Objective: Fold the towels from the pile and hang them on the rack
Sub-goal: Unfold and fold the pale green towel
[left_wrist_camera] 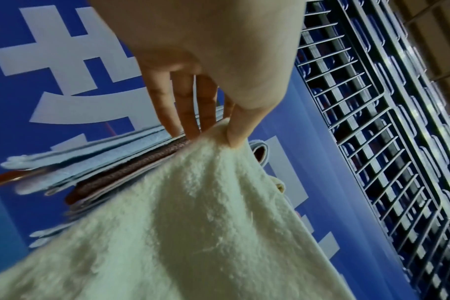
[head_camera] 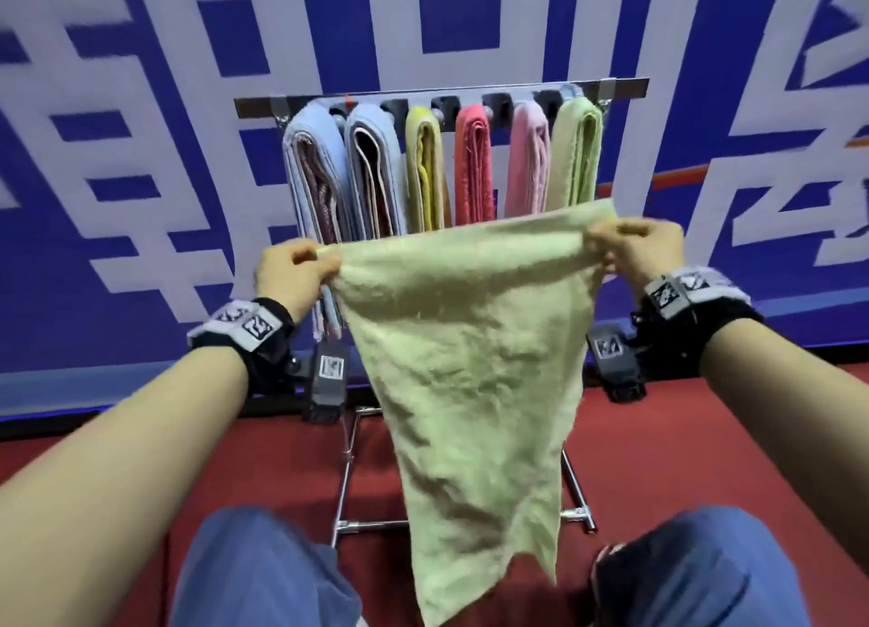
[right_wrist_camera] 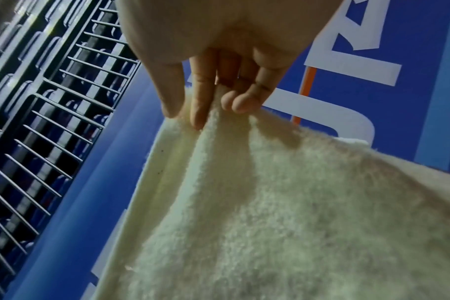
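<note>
Head view: pale green towel [head_camera: 470, 368] held up in the air, spread between both hands, in front of the rack [head_camera: 442, 102]. Top edge stretched roughly level; the cloth hangs down, narrowing to a ragged lower corner between the person's knees. Not yet folded, going by the single hanging sheet.

Rack carries 6 folded towels [head_camera: 437, 165] side by side: 2 blue, 1 yellow, 1 red, 1 pink, 1 light green. No pile is in sight in any view.

Step in hand, by my reading: shaking out and squaring the towel before the 1st fold. Next move likely calls for bringing the 2 top corners together so the sheet halves lengthwise, edges matched, then a free place on the rack. Free space looks scarce; hard to tell where it would go.

Left hand [head_camera: 294, 271]: left wrist view shows the thumb [left_wrist_camera: 240, 130] pressing the towel's corner against the fingers; remaining fingers extended downward behind the cloth. Firm pinch.

Right hand [head_camera: 646, 250]: right wrist view shows thumb and fingers [right_wrist_camera: 200, 105] nipping the opposite corner, 2 outer fingers curled over the edge. Nothing else held.
</note>
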### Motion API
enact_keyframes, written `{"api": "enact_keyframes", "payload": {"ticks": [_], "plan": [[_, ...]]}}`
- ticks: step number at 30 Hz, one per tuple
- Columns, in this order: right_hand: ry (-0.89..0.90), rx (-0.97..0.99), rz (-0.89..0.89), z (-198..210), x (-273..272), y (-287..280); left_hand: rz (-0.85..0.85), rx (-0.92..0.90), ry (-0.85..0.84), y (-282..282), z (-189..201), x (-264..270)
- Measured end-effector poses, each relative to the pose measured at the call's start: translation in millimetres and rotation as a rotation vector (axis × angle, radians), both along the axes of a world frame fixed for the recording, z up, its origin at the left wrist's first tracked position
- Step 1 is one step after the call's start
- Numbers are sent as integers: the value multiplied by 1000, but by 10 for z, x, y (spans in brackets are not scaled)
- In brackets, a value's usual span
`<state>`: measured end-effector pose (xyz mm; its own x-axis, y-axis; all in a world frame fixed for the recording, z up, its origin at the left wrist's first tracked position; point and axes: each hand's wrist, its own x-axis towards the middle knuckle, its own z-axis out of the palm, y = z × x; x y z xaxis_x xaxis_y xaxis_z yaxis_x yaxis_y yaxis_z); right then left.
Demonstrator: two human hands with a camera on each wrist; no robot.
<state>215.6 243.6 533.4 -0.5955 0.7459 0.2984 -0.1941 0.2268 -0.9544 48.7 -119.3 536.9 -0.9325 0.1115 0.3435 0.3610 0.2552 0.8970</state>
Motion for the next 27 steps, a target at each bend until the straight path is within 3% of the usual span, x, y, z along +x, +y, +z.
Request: {"api": "enact_keyframes", "payload": {"ticks": [3, 7, 16, 20, 27], "plan": [[-210, 50, -46, -501, -14, 19, 2, -18, -150, -16, -435, 26], [-358, 55, -91, -1105, -23, -63, -58, -119, -272, 39, -1074, 46], [-384, -215, -52, -1837, -192, -531, -218, -154, -414, 440, -1765, 370], [-437, -222, -42, -2219, -182, -745, -236, -118, -522, 575, -2080, 504], [-545, -263, 207, -2853, -198, -1079, -286, -160, -655, 744, -2676, 687]]}}
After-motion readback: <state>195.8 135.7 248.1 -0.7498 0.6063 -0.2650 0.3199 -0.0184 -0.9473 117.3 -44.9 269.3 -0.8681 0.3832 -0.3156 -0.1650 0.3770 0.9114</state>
